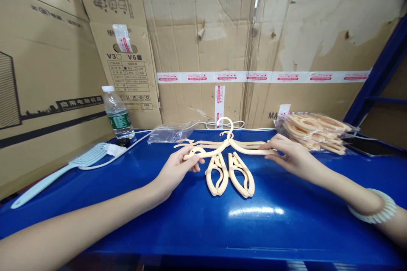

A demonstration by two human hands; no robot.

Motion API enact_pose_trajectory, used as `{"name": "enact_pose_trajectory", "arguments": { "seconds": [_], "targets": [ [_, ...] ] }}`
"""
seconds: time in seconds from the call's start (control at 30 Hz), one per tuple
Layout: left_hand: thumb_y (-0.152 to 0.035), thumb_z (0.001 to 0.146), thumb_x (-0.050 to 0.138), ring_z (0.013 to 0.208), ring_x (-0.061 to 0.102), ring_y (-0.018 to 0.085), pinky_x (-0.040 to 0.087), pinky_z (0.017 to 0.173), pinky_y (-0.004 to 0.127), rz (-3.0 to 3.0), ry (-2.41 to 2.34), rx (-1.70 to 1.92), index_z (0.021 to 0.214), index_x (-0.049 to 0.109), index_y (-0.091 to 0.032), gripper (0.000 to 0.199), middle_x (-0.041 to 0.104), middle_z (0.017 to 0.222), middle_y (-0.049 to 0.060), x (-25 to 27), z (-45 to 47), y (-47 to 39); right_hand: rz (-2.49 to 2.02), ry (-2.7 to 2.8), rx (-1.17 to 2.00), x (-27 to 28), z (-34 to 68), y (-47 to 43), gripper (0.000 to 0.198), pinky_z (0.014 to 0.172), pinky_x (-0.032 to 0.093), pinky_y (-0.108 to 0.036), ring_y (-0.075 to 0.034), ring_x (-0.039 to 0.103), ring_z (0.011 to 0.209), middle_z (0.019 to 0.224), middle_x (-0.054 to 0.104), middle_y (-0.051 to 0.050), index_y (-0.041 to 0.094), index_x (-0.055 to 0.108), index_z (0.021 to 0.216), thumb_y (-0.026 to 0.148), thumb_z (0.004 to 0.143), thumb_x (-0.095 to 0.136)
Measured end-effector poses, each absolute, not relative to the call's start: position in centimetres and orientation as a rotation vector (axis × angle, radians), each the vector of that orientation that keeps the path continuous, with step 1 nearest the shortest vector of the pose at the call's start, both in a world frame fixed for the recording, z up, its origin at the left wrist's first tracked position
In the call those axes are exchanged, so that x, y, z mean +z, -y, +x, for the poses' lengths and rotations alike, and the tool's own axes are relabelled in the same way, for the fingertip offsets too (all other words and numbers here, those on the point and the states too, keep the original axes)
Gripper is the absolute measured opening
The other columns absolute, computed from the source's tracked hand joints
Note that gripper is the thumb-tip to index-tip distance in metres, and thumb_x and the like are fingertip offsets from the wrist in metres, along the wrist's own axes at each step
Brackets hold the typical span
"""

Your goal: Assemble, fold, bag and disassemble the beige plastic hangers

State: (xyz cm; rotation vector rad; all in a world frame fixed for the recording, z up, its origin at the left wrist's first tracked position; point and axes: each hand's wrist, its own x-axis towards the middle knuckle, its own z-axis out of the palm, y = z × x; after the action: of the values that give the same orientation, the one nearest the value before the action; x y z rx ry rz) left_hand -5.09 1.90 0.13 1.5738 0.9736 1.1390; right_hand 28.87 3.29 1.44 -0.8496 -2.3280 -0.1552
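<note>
A cream plastic clothes hanger (pixel 244 149) is spread wide, its hook pointing up. My left hand (pixel 180 165) pinches the tip of its left arm, beside a small ring-shaped part. At the other end, my right hand (pixel 286 152) grips the right arm between thumb and fingers. Behind it, more unfolded hangers (pixel 206 143) lie on the blue table, partly hidden. Two folded hangers (pixel 217 180) (pixel 242 178) rest side by side on the tabletop, just below the middle of the held one.
Bagged folded hangers (pixel 314 129) are piled at the back right, near a dark phone (pixel 369 146). At the left stand a water bottle (pixel 117 114) and a pale blue flyswatter (pixel 63 173). A clear plastic bag (pixel 171 133) and white cable (pixel 197 123) lie before the cardboard wall (pixel 203 42).
</note>
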Motion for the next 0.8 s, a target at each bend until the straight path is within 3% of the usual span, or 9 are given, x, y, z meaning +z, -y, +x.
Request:
{"name": "enact_pose_trajectory", "arguments": {
  "seconds": [0.23,0.57,0.8],
  "targets": [
    [-0.037,0.082,0.064,0.068,0.057,0.012,0.044,0.067,0.025,1.508,-0.987,1.171,0.103,0.061,-0.014,0.031,0.067,0.082,0.002,0.21,-5.13,-1.73,-0.902,2.301,-0.238,1.39,29.05,-3.39,0.019,0.068,0.051,-0.032,-0.022,0.058,0.080,0.089,0.060,-0.008,0.021,0.065,0.106,0.022,0.093,0.052],
    [-0.036,0.080,0.065,0.067,0.058,0.012,0.044,0.067,0.026,1.486,-0.967,1.169,0.099,0.062,-0.014,0.029,0.068,0.080,0.003,0.43,-5.00,-1.68,-1.130,2.164,-0.514,0.98,29.60,-3.20,0.025,0.048,0.042,-0.027,-0.018,0.062,0.052,0.071,0.070,-0.003,0.021,0.068,0.096,0.035,0.096,0.047],
    [-0.036,0.081,0.064,0.067,0.058,0.013,0.045,0.067,0.026,1.500,-0.965,1.162,0.095,0.062,-0.015,0.025,0.069,0.081,0.003,0.50,-4.97,-1.53,-1.113,2.175,-0.566,1.23,29.41,-3.09,0.026,0.054,0.045,-0.030,-0.022,0.066,0.061,0.083,0.074,-0.005,0.022,0.068,0.095,0.034,0.097,0.045]
  ]
}}
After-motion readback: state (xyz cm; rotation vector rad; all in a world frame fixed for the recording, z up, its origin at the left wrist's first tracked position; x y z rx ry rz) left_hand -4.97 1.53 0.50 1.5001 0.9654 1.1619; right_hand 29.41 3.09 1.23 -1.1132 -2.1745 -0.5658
